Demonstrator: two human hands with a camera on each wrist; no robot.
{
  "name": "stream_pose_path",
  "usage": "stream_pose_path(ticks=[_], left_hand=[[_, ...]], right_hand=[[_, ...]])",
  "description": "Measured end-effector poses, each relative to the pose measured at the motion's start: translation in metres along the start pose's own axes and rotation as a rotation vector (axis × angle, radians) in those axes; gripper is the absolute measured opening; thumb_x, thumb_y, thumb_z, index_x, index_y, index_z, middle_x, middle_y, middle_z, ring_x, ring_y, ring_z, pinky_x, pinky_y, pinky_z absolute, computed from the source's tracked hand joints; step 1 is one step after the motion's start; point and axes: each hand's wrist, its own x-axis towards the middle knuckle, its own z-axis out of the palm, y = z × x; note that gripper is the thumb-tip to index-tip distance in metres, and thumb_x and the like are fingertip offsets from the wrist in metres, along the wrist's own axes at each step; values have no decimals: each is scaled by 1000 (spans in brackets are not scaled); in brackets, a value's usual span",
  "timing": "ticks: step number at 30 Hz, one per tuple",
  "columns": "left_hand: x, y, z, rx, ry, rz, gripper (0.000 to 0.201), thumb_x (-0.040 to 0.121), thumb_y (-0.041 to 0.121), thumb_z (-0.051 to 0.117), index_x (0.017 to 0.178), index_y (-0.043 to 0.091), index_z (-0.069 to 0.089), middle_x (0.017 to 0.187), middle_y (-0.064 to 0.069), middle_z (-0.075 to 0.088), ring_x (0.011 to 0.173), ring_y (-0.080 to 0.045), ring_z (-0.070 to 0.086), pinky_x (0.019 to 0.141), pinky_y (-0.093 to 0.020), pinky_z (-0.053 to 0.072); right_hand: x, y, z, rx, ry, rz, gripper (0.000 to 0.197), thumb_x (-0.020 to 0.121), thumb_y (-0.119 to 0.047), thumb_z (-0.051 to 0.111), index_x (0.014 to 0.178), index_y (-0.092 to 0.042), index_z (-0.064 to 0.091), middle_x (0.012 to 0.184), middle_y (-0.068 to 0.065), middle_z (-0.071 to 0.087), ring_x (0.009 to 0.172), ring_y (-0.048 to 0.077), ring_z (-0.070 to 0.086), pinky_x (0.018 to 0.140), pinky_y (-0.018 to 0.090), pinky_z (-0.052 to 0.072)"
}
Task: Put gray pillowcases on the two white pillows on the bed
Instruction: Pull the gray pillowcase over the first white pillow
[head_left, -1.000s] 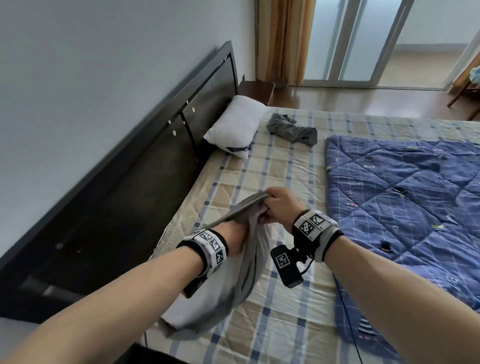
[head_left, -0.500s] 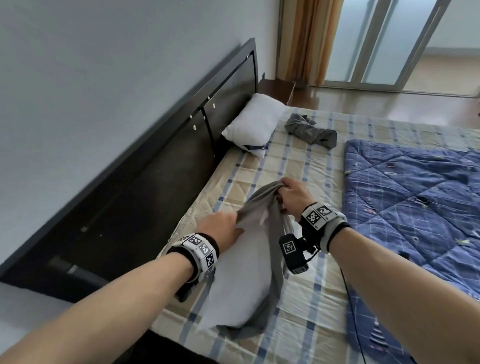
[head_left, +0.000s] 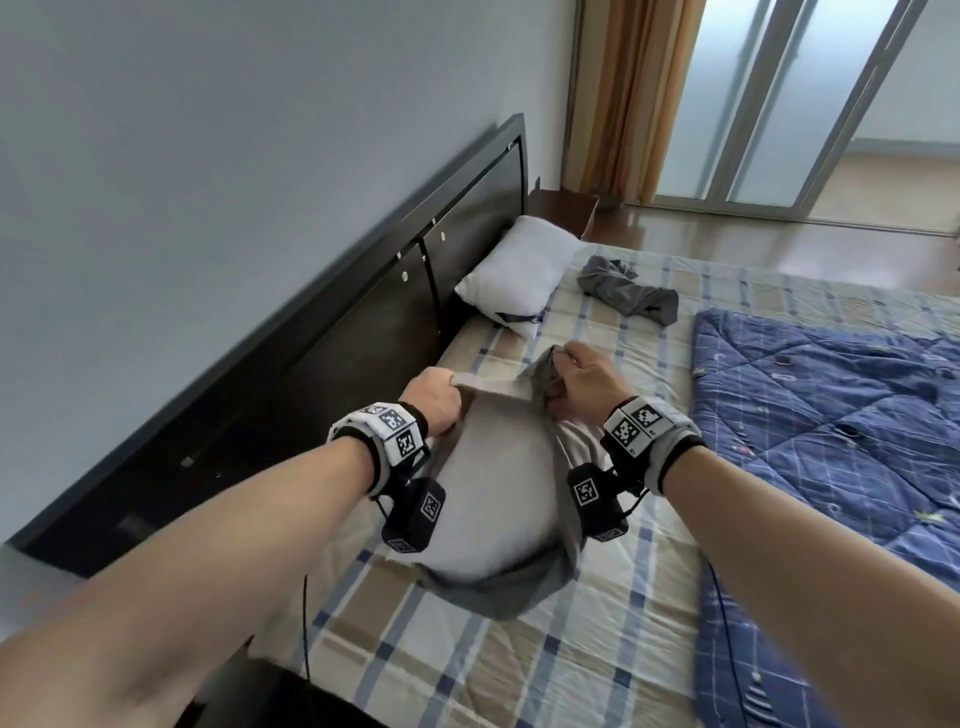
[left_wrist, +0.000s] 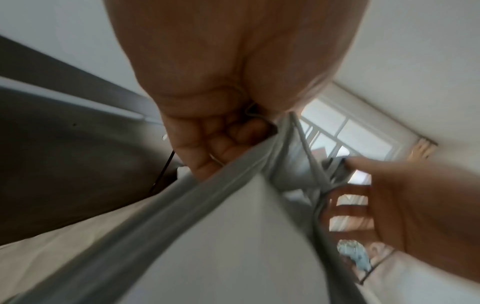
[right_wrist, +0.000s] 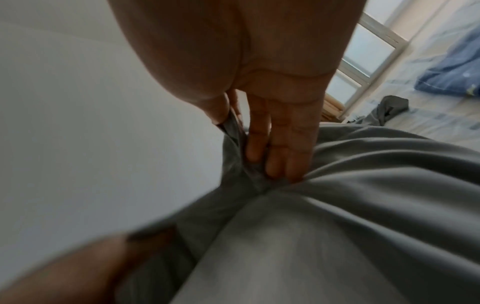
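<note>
Head view is showing a white pillow (head_left: 493, 499) lying on the checked bed (head_left: 524, 670) nearest the person, with a gray pillowcase (head_left: 519, 590) bunching under its near end and running up both sides. Just beyond, the left hand (head_left: 434, 397) is gripping the pillowcase's open edge with curled fingers, and the right hand (head_left: 584, 376) is pinching a gathered fold of the same edge, so the cloth is stretching taut between them. To the right, a blue quilt (head_left: 831, 415) is covering the bed. Farther off, a second white pillow (head_left: 519, 273) is leaning against the dark headboard (head_left: 363, 332), and a second gray pillowcase (head_left: 628, 293) is lying crumpled beside it.
</note>
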Motion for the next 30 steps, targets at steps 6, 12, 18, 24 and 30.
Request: stream_pose_path(ticks=[6, 12, 18, 24, 30], left_hand=[[19, 38, -40, 31, 116, 79, 24, 89, 6, 39, 86, -7, 59, 98, -31, 65, 90, -41, 66, 80, -48, 56], [10, 37, -26, 34, 91, 99, 22, 91, 12, 47, 76, 0, 58, 81, -28, 65, 77, -38, 69, 69, -46, 59], [9, 16, -17, 62, 38, 79, 21, 90, 14, 51, 73, 3, 56, 78, -23, 65, 71, -37, 70, 59, -44, 60], [16, 10, -10, 57, 74, 119, 26, 89, 21, 48, 72, 2, 53, 79, -24, 66, 76, -38, 67, 69, -46, 59], [5, -9, -1, 185, 95, 136, 22, 92, 17, 46, 78, 6, 59, 87, -22, 66, 86, -39, 61, 74, -35, 46]], right_hand=[[-46, 21, 16, -852, -463, -215, 89, 81, -51, 68, 150, -33, 15, 153, 5, 34, 127, 31, 48, 103, 37, 42], [-56, 61, 40, -1181, -550, -115, 86, 83, -46, 63, 150, -40, 10, 162, 0, 3, 145, 38, 13, 111, 60, 22], [-46, 15, 24, -919, -97, -465, 30, 88, -42, 58, 104, -17, 54, 106, 5, 58, 101, 28, 59, 81, 37, 49], [-21, 21, 7, -1014, -160, -84, 57, 75, -52, 70, 113, -15, 48, 112, 7, 54, 106, 28, 54, 86, 40, 46], [-4, 34, 1, -947, -158, 12, 17, 89, -11, 48, 96, -9, 64, 98, 12, 64, 94, 32, 63, 70, 31, 44]])
